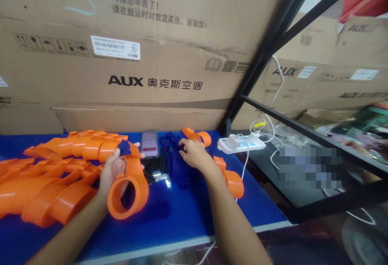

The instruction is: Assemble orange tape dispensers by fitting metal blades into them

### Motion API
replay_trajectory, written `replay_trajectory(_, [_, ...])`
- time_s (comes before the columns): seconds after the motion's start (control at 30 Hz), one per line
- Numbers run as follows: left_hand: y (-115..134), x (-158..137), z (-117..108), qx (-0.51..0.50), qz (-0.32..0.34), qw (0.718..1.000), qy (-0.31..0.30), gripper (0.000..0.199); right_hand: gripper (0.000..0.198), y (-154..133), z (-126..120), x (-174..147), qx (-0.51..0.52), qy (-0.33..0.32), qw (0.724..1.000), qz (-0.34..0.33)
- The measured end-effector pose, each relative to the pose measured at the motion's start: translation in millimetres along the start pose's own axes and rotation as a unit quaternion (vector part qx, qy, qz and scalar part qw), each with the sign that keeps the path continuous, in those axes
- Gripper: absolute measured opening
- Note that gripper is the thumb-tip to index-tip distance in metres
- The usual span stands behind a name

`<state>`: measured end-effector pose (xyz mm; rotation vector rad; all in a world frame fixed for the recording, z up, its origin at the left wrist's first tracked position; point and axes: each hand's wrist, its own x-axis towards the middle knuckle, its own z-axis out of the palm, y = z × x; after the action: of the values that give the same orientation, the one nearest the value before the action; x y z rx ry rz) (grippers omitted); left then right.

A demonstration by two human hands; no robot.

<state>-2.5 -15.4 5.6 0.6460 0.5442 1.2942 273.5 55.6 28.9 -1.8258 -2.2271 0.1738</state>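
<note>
My left hand (112, 170) is closed around an orange plastic part (142, 186) with a wide ring at its near end, raised over the table. A small dark blue piece (124, 148) sits at the top of that part, by my fingertips. My right hand (195, 152) is over a pile of dark blue pieces (177, 166), its fingers bent and apart at the pile's edge. Whether a fingertip touches a piece is unclear. Beside the pile lie several black strips (156, 164). Nested rows of similar orange parts (45, 192) lie at the left.
A phone (150, 144) lies at the back of the blue table (188, 226). More orange parts (233, 182) are near my right forearm. A white power strip (241, 144) with cables stands by the black metal frame (260, 59). Large cardboard boxes (169, 34) wall off the back.
</note>
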Motion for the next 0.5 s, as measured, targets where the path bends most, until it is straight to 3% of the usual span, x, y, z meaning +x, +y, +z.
replay_trajectory(0.5, [-2.6,3.4,-0.5,0.012,0.007,1.0,0.012,0.057,0.015,5.1,0.6,-0.8,0.069,0.016,0.997,-0.012])
